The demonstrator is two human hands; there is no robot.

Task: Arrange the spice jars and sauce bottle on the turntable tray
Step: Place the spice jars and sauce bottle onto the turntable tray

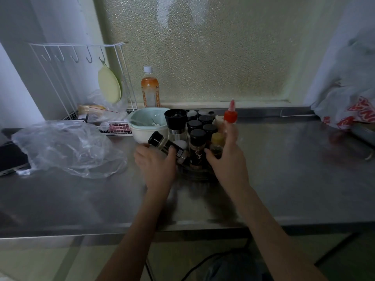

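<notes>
A dark round turntable tray (199, 175) sits mid-counter, crowded with several black-lidded spice jars (197, 147), a tall black-topped grinder (176, 123) and a small yellow-lidded jar (217, 142). My left hand (156, 162) holds a black-lidded spice jar (165, 146) tilted on its side at the tray's left edge. My right hand (225, 159) wraps the red-capped sauce bottle (230, 114) standing at the tray's right side; its body is mostly hidden by my fingers.
A pale green bowl (146, 124) stands just behind the tray's left. An orange drink bottle (150, 88) and a white wire rack (85, 82) are at the back left. Crumpled clear plastic (67, 149) lies left. A red-printed bag (349, 106) fills the right.
</notes>
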